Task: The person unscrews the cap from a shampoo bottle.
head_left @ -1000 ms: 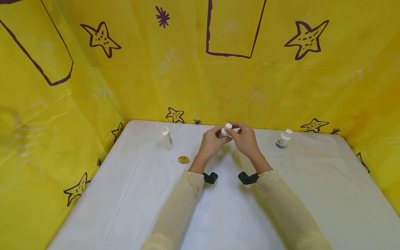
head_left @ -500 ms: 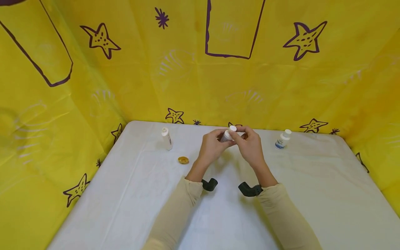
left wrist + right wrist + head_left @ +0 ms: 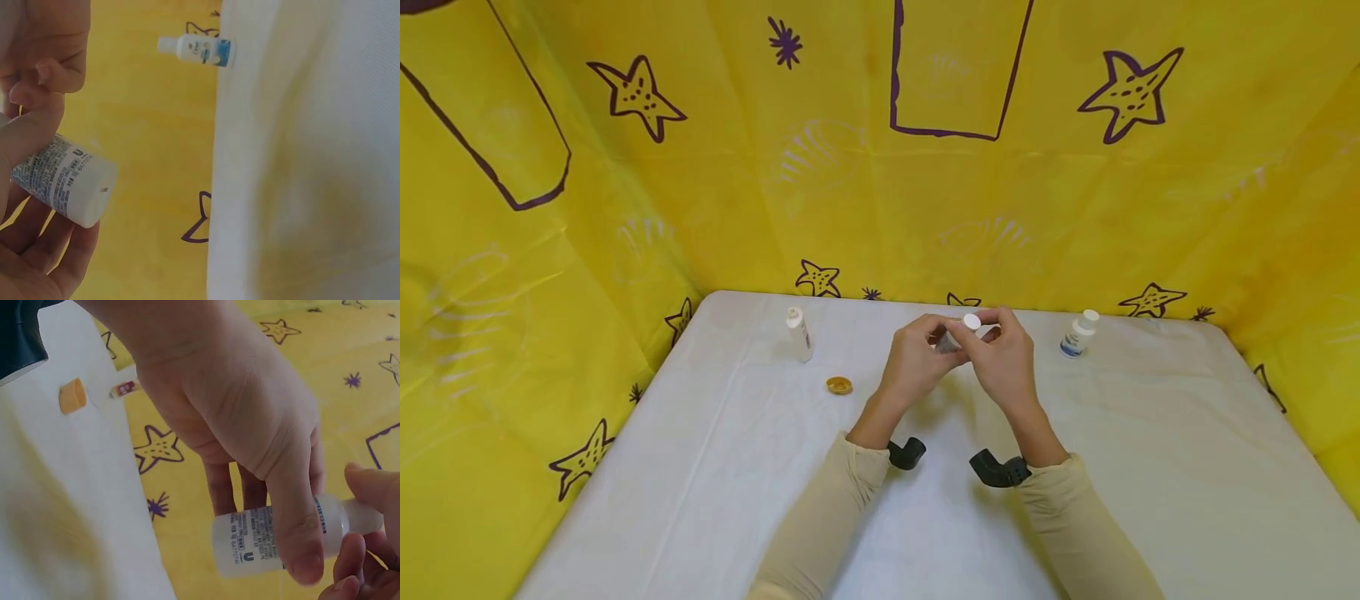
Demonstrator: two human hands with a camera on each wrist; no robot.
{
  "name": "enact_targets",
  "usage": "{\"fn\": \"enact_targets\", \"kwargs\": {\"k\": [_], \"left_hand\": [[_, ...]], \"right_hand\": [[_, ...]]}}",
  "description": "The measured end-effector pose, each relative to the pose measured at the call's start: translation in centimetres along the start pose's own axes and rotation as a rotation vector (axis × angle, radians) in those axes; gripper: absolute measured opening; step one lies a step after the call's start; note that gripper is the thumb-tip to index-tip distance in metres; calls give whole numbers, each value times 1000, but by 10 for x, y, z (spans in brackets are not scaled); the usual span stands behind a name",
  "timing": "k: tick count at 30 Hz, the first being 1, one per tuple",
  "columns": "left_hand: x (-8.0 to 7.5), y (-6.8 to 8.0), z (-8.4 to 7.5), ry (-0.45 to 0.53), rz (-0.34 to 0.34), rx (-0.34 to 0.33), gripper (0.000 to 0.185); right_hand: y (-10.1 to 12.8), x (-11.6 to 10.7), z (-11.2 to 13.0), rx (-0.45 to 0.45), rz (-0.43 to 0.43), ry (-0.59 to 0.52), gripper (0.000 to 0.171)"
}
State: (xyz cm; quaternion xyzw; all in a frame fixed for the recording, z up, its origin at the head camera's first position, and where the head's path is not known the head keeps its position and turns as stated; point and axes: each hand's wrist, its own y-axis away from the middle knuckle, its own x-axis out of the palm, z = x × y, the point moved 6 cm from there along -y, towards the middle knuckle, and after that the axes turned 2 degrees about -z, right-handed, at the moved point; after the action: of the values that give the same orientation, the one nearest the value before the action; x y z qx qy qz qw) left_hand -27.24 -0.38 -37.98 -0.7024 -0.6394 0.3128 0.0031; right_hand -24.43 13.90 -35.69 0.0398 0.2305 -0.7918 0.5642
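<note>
Two hands share one white printed bottle [image 3: 947,342], raised over the table [image 3: 722,483], in the head view. Left hand [image 3: 917,357] is curled round its body; right hand [image 3: 1006,358] is at the cap [image 3: 972,321]. Long axis is tilted, cap upward and toward the right hand. Left of the left hand: a slim bottle [image 3: 800,335], upright, and a round orange piece [image 3: 839,385]. Right of the right hand: a blue-labelled bottle [image 3: 1078,334], upright. Table surface is white, lightly creased; yellow sheeting [image 3: 880,208] with purple drawings rises beyond both hands.

Left wrist view: the smooth, rounded base [image 3: 92,199] points away from the right hand; the cylindrical body carries fine dark print.

Right wrist view: axis lies nearly level; right hand pinches the narrow cap, base opposite.
</note>
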Motion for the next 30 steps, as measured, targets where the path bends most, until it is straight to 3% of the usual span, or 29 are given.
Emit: {"fn": "enact_targets", "kwargs": {"k": [10,19,30], "left_hand": [[2,6,1,8,55,-53,44],[4,5,-8,-39,101,82,38],[4,1,-11,-96,144,128,36]], "right_hand": [[4,-7,3,-45,3,26,34],[5,-14,9,-139,33,79,30],[4,-17,14,-258,28,77,27]]}}
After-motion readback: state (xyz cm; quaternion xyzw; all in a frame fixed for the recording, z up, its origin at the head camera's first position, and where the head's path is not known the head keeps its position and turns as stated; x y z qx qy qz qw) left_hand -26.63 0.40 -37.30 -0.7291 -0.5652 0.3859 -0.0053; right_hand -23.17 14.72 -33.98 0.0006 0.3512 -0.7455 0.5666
